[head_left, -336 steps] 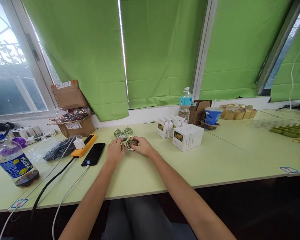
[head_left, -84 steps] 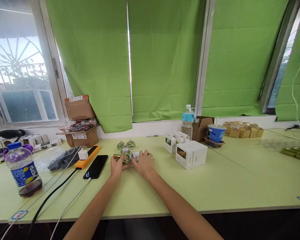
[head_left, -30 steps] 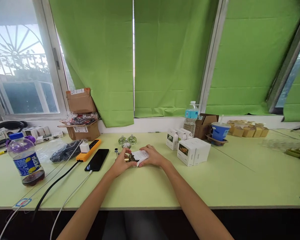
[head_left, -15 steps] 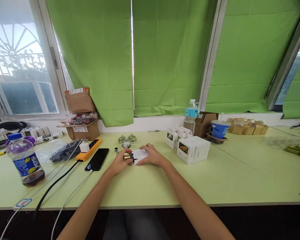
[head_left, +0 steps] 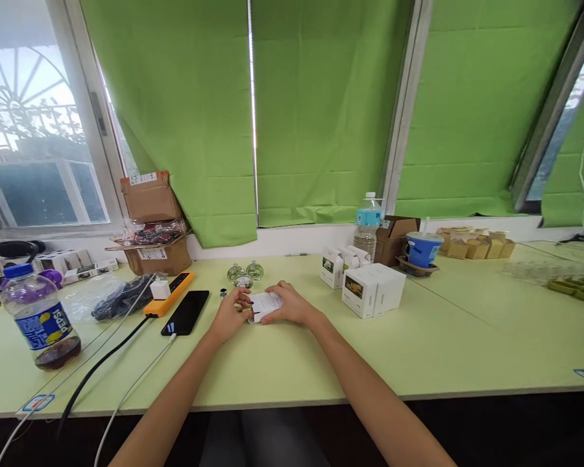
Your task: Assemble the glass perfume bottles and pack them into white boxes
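A small white carton (head_left: 267, 303) with printed text lies on its side, held by my right hand (head_left: 291, 303) with fingers wrapped over its far end. At the carton's open left end, my left hand (head_left: 230, 314) pinches a small gold-coloured cylinder (head_left: 246, 309). Only a sliver of the cylinder shows between fingers and carton; how far it sits inside I cannot tell. Just beyond the hands stand three round clear glass containers (head_left: 243, 281) with a green tint. A tiny dark-topped piece (head_left: 222, 294) stands left of them.
White cartons (head_left: 376, 290) stand to the right, near a water bottle (head_left: 367, 227) and a blue cup (head_left: 422, 250). On the left are a black phone (head_left: 187, 312) with its cable, an orange power strip (head_left: 175, 293) and a Pepsi bottle (head_left: 41, 321). Cardboard boxes (head_left: 158, 256) stand behind.
The gold cylinder and its dark part, plainly visible before, are now mostly hidden at the carton's open end. My left fingers have closed in on that end. The view has shifted slightly.
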The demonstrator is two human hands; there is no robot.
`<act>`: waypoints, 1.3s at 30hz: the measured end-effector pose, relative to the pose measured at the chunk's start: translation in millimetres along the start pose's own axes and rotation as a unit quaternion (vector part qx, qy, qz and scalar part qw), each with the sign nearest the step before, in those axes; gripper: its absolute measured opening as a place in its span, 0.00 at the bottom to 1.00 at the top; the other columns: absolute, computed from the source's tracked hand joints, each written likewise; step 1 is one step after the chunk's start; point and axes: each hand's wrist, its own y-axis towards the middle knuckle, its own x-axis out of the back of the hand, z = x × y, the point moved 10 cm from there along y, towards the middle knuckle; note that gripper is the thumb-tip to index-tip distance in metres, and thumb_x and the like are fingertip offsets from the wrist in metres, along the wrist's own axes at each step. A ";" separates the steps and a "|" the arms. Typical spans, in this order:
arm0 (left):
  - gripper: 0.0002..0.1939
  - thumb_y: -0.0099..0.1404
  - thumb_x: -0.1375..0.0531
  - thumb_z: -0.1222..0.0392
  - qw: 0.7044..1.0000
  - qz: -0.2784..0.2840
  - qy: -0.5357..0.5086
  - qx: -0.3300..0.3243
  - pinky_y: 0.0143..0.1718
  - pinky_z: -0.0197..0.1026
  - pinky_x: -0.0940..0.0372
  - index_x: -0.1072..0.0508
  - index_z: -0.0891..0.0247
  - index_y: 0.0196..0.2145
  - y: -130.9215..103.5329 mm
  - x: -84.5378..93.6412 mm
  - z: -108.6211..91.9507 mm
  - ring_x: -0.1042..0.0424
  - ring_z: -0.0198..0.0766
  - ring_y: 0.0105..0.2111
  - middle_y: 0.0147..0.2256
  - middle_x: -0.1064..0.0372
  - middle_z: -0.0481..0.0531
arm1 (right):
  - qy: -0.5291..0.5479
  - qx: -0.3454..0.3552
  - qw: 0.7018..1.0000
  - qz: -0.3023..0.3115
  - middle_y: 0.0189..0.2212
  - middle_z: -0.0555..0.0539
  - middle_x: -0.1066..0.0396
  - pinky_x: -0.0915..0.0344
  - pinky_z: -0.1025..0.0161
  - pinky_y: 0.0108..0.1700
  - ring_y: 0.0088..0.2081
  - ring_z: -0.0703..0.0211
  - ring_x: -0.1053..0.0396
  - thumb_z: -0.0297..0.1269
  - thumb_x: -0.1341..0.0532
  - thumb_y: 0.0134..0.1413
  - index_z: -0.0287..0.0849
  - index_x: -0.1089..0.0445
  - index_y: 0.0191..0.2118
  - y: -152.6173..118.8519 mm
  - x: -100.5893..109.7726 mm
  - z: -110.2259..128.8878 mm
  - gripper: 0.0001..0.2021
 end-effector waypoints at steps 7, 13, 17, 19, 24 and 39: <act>0.26 0.47 0.34 0.67 0.998 0.013 -0.048 0.026 0.34 0.37 0.31 0.33 0.61 0.46 -1.5 -3.7 -2.0 0.25 0.37 0.33 0.36 0.27 0.49 | 0.019 0.010 1.000 0.003 0.45 0.45 0.38 0.38 0.54 0.52 0.51 0.47 0.38 0.61 0.25 0.27 0.48 0.32 0.56 -0.1 -1.2 6.3 0.46; 0.24 0.50 0.36 0.67 0.999 0.002 -0.045 0.001 0.33 0.38 0.31 0.33 0.60 0.46 -3.1 -1.6 -17.1 0.25 0.37 0.33 0.34 0.25 0.49 | 0.069 0.007 0.997 -0.034 0.45 0.45 0.38 0.37 0.55 0.51 0.49 0.49 0.36 0.59 0.24 0.27 0.47 0.32 0.56 0.3 1.4 9.9 0.46; 0.29 0.51 0.33 0.64 0.997 -0.022 -0.053 -0.055 0.43 0.41 0.30 0.36 0.57 0.50 -2.1 0.7 -31.3 0.25 0.41 0.44 0.45 0.27 0.53 | 0.116 -0.005 0.990 -0.079 0.45 0.45 0.36 0.35 0.55 0.50 0.46 0.50 0.34 0.58 0.24 0.27 0.47 0.30 0.54 2.0 5.2 7.5 0.44; 0.33 0.51 0.32 0.63 0.995 -0.035 -0.062 -0.075 0.46 0.42 0.30 0.39 0.56 0.53 -1.8 2.2 -36.7 0.27 0.43 0.50 0.50 0.29 0.54 | 0.140 -0.011 0.986 -0.094 0.45 0.45 0.35 0.35 0.54 0.49 0.46 0.50 0.34 0.57 0.24 0.28 0.47 0.30 0.53 3.6 4.9 5.3 0.42; 0.34 0.58 0.33 0.58 0.988 -0.047 -0.066 -0.130 0.47 0.43 0.29 0.44 0.54 0.58 -8.1 4.9 -57.5 0.27 0.41 0.49 0.60 0.41 0.59 | 0.237 -0.012 0.964 -0.117 0.48 0.45 0.34 0.35 0.54 0.51 0.49 0.50 0.34 0.52 0.24 0.31 0.46 0.34 0.57 4.8 -1.0 6.7 0.43; 0.19 0.70 0.44 0.53 0.941 -0.226 0.103 -0.229 0.47 0.46 0.35 0.38 0.56 0.56 -34.0 49.0 -102.6 0.34 0.45 0.50 0.56 0.37 0.58 | 0.298 0.042 0.948 -0.103 0.40 0.50 0.31 0.34 0.62 0.38 0.37 0.57 0.33 0.32 0.36 0.40 0.47 0.38 0.54 0.9 -14.2 47.4 0.30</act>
